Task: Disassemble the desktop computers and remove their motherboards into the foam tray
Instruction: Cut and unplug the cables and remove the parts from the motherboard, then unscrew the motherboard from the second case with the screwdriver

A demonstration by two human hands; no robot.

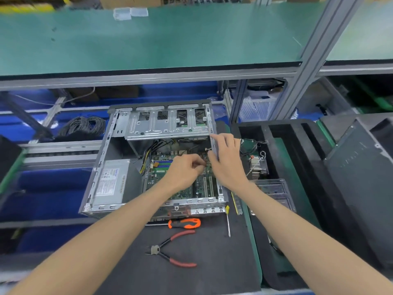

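Computer case (pixel 102 167) lies open mid-table, motherboard (pixel 191 188) inside it, power supply (pixel 110 182) at its left. Screwdriver (pixel 185 223) and pliers (pixel 170 250) sit near; foam tray (pixel 308 188) right.

open grey desktop case (pixel 110 167) lying flat, green motherboard (pixel 161 175) inside.

**Dark mat table and its load**

The table (pixel 212 262), covered with a dark grey mat, carries an open grey metal desktop computer case (pixel 110 167) lying on its side. Just in front of the case lies an orange-and-black-handled screwdriver (pixel 184 223), then red-handled cutting pliers (pixel 170 249), jaws pointing left. A slim yellow-tipped screwdriver (pixel 228 222) lies to their right. A black foam tray (pixel 287 133) stands beside the case, on the right.
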